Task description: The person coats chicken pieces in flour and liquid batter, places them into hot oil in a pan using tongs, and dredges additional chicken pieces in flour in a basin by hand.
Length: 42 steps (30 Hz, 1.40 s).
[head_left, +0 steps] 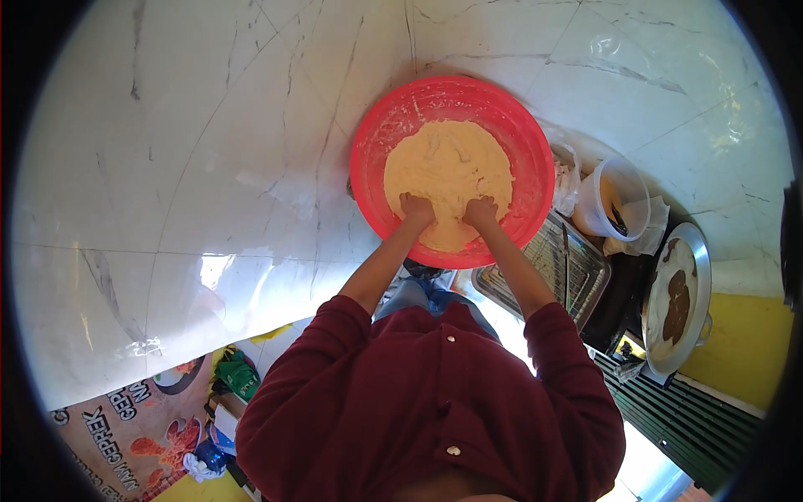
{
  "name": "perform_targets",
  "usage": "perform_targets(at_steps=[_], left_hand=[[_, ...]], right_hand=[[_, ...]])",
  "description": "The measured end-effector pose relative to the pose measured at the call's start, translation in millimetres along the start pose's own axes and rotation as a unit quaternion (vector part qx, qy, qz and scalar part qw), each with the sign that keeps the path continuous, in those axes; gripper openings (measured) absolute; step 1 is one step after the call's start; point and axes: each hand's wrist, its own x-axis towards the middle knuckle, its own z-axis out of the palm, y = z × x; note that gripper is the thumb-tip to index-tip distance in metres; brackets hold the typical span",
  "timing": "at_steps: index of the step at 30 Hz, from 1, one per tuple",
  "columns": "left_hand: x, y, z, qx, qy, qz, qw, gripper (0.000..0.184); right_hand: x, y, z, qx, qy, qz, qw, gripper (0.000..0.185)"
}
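Note:
A wide red plastic basin holds a broad layer of pale yellow flour-like powder. My left hand is down in the powder, left of the basin's middle. To its right, my right hand presses into the same powder, a short gap away. The fingers of both hands are sunk in the powder and mostly hidden, so I cannot see how they are bent. Beyond the hands, the surface carries a few ridges and furrows.
Right of the basin are a metal tray with a wire rack, a clear plastic tub with a dark-handled utensil, and plastic bags. Farther right, a large metal pan holds dark liquid with pale foam. Marbled tile walls stand close behind.

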Motion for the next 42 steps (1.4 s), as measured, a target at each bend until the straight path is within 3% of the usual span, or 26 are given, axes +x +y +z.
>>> perform_targets(at_steps=[5, 8, 10, 11, 13, 17, 19, 20, 22, 23, 25, 26, 28, 32, 34, 35, 37, 38, 40, 41, 42], left_hand=[[3.6, 9.5, 7.0, 0.027, 0.032, -0.020, 0.999, 0.047], [-1.8, -10.3, -5.4, -0.055, 0.032, -0.012, 0.998, 0.046], [35.9, -32.8, 19.2, -0.273, -0.179, 0.059, 0.944, 0.055], [47.5, -42.0, 31.5, -0.271, -0.177, 0.061, 0.944, 0.055], [53.3, -53.7, 36.7, -0.415, -0.165, 0.121, 0.887, 0.060], [3.3, -37.9, -1.3, -0.346, -0.092, 0.067, 0.931, 0.057], [-33.6, -30.1, -16.9, -0.195, 0.067, 0.029, 0.978, 0.048], [-41.0, -28.9, -17.0, -0.193, 0.067, 0.033, 0.978, 0.048], [-49.5, -28.5, -16.8, -0.287, 0.103, 0.031, 0.952, 0.033], [-52.3, -27.9, -17.6, -0.285, 0.101, 0.035, 0.953, 0.033], [-57.8, -27.6, -18.1, -0.403, 0.133, 0.083, 0.902, 0.020], [-54.4, -27.6, -15.8, -0.401, 0.131, 0.084, 0.903, 0.020], [-45.7, -25.9, -12.2, -0.432, 0.213, 0.072, 0.873, 0.019], [-47.3, -25.3, -18.1, -0.373, 0.182, 0.083, 0.906, 0.024], [-39.7, -23.5, -9.5, -0.546, 0.209, 0.124, 0.802, 0.027], [-39.2, -24.6, -10.2, -0.542, 0.206, 0.133, 0.804, 0.027], [-48.9, -24.5, -22.5, -0.552, 0.143, 0.135, 0.811, 0.028], [-48.3, -22.4, -21.5, -0.546, 0.137, 0.149, 0.813, 0.028], [-44.3, -19.0, -14.8, -0.609, 0.273, 0.166, 0.726, 0.026], [-41.4, -22.9, -14.5, -0.605, 0.264, 0.180, 0.729, 0.026], [-37.5, -28.3, -17.2, -0.628, 0.187, 0.160, 0.738, 0.028]], right_hand=[[6.9, -2.9, -4.4, -0.007, -0.022, -0.022, 0.999, 0.041], [5.3, 10.5, -27.6, 0.077, -0.063, 0.016, 0.995, 0.046], [0.9, 25.5, -45.3, 0.262, -0.218, -0.007, 0.940, 0.046], [-0.5, 33.0, -48.7, 0.263, -0.216, -0.006, 0.940, 0.046], [-6.0, 44.7, -51.4, 0.370, -0.152, -0.048, 0.915, 0.046], [-20.8, 53.9, -52.1, 0.397, -0.054, -0.025, 0.916, 0.042], [-27.5, 53.5, -53.8, 0.169, 0.031, 0.004, 0.985, 0.037], [-32.5, 52.0, -54.6, 0.171, 0.033, 0.008, 0.985, 0.037], [-40.4, 48.0, -52.5, 0.291, 0.126, 0.036, 0.948, 0.029], [-40.9, 48.8, -47.4, 0.293, 0.127, 0.041, 0.947, 0.029], [-42.9, 48.0, -35.3, 0.264, 0.192, -0.028, 0.945, 0.015], [-43.8, 48.8, -30.6, 0.265, 0.191, -0.025, 0.945, 0.015], [-55.8, 45.3, -37.8, 0.378, 0.193, -0.075, 0.902, 0.013], [-58.5, 36.2, -51.7, 0.422, 0.162, 0.015, 0.892, 0.011], [-45.7, 37.4, -34.5, 0.354, 0.331, -0.123, 0.866, 0.011], [-47.2, 38.1, -32.8, 0.356, 0.337, -0.115, 0.864, 0.011], [-66.4, 28.4, -55.1, 0.521, 0.140, -0.017, 0.842, 0.012], [-63.0, 31.7, -51.4, 0.525, 0.151, -0.005, 0.838, 0.012], [-54.4, 40.2, -43.9, 0.313, 0.279, -0.078, 0.904, 0.014], [-58.2, 39.9, -38.6, 0.316, 0.287, -0.062, 0.902, 0.014], [-66.2, 34.7, -37.3, 0.333, 0.369, -0.115, 0.860, 0.014]])
